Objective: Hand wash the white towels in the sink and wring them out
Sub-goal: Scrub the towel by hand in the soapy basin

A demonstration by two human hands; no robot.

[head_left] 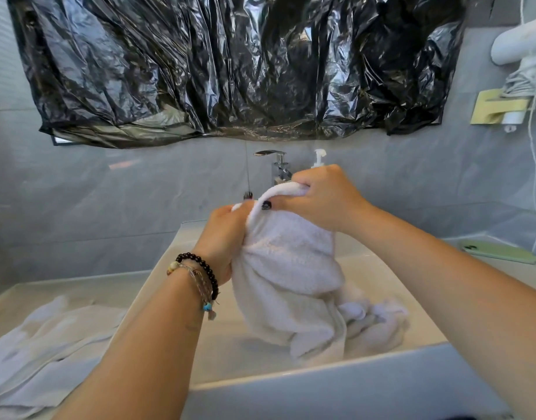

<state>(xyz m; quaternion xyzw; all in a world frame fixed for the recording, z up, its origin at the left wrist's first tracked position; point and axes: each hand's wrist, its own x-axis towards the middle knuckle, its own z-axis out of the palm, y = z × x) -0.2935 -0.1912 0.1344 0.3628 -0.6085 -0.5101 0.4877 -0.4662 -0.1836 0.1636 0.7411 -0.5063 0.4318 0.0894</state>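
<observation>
Your left hand [227, 234] and right hand [318, 198] both clench the bunched top edge of the white terry-cloth towel [287, 268], holding it up over the white rectangular ceramic sink [321, 383], with its lower folds trailing into the basin. Expect it to be soft, floppy and heavy with water, so it will likely sag and stretch rather than slip. For wringing, take hold lower down, hands apart along a gathered length, and twist above the sink. Left of the sink, more crumpled white towels [42, 353] lie on the table.
</observation>
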